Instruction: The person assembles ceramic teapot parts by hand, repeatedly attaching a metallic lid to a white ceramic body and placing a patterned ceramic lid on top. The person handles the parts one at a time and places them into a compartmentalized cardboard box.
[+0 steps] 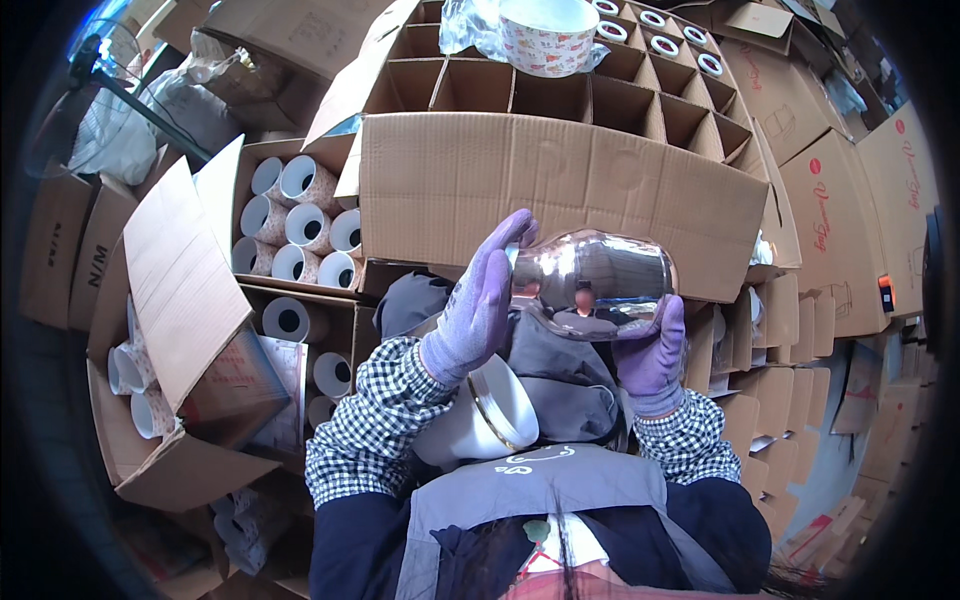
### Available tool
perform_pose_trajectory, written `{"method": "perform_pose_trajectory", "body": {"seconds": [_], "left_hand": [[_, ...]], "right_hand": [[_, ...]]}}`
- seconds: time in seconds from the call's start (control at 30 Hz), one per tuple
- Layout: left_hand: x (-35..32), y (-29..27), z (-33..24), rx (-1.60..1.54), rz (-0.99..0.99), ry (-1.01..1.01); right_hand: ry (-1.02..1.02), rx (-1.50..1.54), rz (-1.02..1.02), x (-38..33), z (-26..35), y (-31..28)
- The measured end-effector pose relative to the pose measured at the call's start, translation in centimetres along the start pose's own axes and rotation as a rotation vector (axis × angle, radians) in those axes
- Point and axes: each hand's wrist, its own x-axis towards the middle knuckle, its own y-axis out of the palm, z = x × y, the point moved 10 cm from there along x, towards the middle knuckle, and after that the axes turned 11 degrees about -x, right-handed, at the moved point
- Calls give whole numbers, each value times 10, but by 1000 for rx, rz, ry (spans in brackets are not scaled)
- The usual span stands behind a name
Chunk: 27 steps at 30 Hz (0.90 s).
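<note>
A shiny metal cup (597, 282) is being held sideways between the left hand (478, 305) and right hand (653, 350), both closed on it; rigid, light, likely slippery, best gripped at the ends.

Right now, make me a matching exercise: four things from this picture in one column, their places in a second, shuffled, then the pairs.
Things:
1. shiny silver metal vessel
2. white ceramic shell with gold rim
3. floral-patterned white cup
4. rolled patterned white tubes

Places:
A. on top of the divided cardboard box
B. held between both purple-gloved hands, left hand, right hand
C. lying in the open box at the left
D. in the lap, under the left forearm

Pairs: 1-B, 2-D, 3-A, 4-C
</note>
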Motion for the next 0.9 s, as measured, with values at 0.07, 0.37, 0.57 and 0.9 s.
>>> {"method": "perform_pose_trajectory", "body": {"seconds": [0.07, 0.37, 0.57, 0.9], "left_hand": [[-4, 1, 5, -111, 66, -7], [-13, 8, -20, 347, 153, 232], [-8, 9, -29, 50, 64, -4], [-17, 28, -39, 682, 144, 101]], "right_hand": [[-2, 8, -24, 1, -3, -6], [-10, 92, 38, 3, -3, 1], [-237, -47, 188, -5, 12, 12], [-212, -365, -35, 0, 2, -37]]}}
